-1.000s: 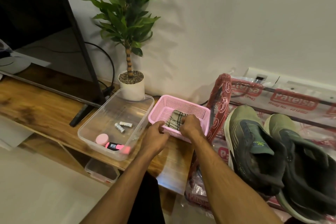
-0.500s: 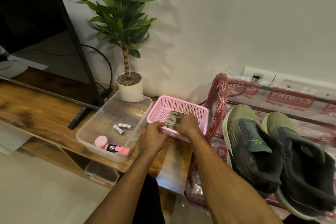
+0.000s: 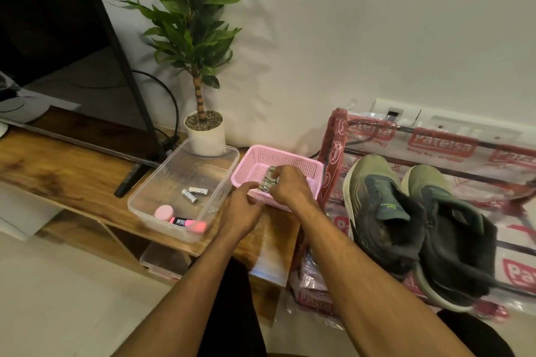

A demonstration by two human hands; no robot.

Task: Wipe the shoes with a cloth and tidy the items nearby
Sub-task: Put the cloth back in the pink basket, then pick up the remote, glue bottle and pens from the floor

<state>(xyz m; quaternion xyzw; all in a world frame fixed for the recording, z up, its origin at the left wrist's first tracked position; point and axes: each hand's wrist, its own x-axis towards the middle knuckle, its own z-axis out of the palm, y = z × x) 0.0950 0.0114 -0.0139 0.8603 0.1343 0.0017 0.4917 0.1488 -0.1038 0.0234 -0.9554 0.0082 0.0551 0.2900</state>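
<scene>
right hand: my right hand (image 3: 290,187) is reaching into the basket (image 3: 290,157); fingers curled over the top of the cloth (image 3: 268,184), gripping it
left hand: my left hand (image 3: 243,207) is at the basket's near rim, fingers curled toward it; honestly can't tell if it's gripping the rim or just touching
cloth: pale with dark wavy lines, folded small; sits inside the basket against its near wall, between my two hands
basket: pink mesh plastic, on the right end of the wooden surface (image 3: 58,171); just beside the clear tub (image 3: 185,159)
clear tub: two batteries (image 3: 194,193) lying just beside each other around the middle; a round pink thing (image 3: 164,212) and a pink highlighter (image 3: 188,223) at the near end
plant: the potted plant (image 3: 206,138) is in a white pot behind the tub, up against the wall
tv: the tv (image 3: 58,23) stands on the left part of the surface; dark screen
shoes: the shoes (image 3: 385,211) are an olive and black pair, side by side on the rack (image 3: 435,142) to the right of the surface; well apart from the cloth
rack: wrapped in clear plastic with red print
</scene>
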